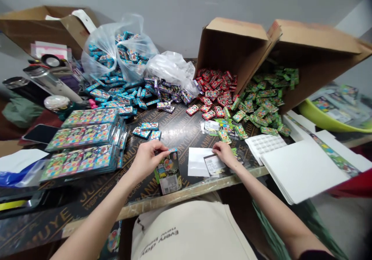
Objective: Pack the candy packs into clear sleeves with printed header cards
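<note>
"Where's the packet being handled?"

"The dark printed packet [170, 169] is just left of the white sheet [197, 163], near the front edge of the surface [181, 122]. The left hand [149, 157] has its thumb and fingers pinched on the packet's top end, where a bit of pale blue shows. I can't tell whether that blue is a separate box."

"And the right hand [224, 153]?"

"Its fingers are narrow, tips close together at the white sheet's upper right corner. A second dark packet [215, 165] with a pale label overlaps the sheet's right side, just below those fingertips. I can't tell which of the two it grips, if either."

"What else is around the sheet?"

"Left of it, well apart, stand rows of multicoloured boxes [83, 138] in stacks. Beyond it to the left, three loose blue boxes [149, 126] sit together, with purple boxes [171, 91] farther back. Beyond it to the right, red boxes [215, 83] spill from an open carton [236, 28], and green boxes [264, 101] heap up beside them."

"Anything farther right of the sheet?"

"A stack of white cards [305, 167], overhanging the surface's front edge."
</note>
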Tool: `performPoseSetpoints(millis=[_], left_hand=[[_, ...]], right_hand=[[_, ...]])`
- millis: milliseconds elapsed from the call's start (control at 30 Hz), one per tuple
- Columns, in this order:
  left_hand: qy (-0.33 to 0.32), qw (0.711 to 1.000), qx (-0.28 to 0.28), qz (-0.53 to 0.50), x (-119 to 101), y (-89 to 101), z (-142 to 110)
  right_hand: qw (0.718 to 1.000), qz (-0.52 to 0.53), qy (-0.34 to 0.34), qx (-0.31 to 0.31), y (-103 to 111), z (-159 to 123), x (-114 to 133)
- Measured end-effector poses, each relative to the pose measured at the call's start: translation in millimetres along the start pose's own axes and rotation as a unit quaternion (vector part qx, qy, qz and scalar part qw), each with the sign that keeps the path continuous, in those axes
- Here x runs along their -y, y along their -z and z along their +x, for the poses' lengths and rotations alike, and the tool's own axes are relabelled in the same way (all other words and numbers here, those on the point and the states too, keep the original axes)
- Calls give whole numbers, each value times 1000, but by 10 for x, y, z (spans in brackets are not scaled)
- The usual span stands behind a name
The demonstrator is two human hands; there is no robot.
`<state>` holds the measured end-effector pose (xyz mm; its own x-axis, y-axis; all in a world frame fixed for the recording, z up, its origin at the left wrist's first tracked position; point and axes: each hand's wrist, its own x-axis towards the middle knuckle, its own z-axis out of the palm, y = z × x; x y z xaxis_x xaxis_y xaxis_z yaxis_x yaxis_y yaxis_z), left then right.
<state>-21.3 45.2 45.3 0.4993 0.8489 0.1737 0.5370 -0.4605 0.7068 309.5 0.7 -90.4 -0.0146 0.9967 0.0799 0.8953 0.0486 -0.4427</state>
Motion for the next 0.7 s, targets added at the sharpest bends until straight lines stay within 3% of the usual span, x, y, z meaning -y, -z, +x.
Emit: performPoseSetpoints(millis=[167,333,400,467,533,633,700], left_hand=[[-107,990,2,93,-9,-38,-133],[-109,989,-7,102,-28,-49,-200],[-100,990,-15,94,-30,-56,-201],[-90,993,-25,77,-28,-67,-204],[-78,995,-35,58,-33,-77,-214],[-66,996,-43,35,-61,-75,-243],[-64,997,-44,20,-81,-67,-268]], right_hand=[[999,-45,29,1,-18,-131,78],[998,-52,40,-1,67,-155,99],[999,-19,28,-37,137,-109,218],[993,78,14,-86,205,-52,478],[968,231,11,-101,251,-1,864],[899,435,31,-39,260,66,1487],[869,492,47,-13,237,99,1783]])
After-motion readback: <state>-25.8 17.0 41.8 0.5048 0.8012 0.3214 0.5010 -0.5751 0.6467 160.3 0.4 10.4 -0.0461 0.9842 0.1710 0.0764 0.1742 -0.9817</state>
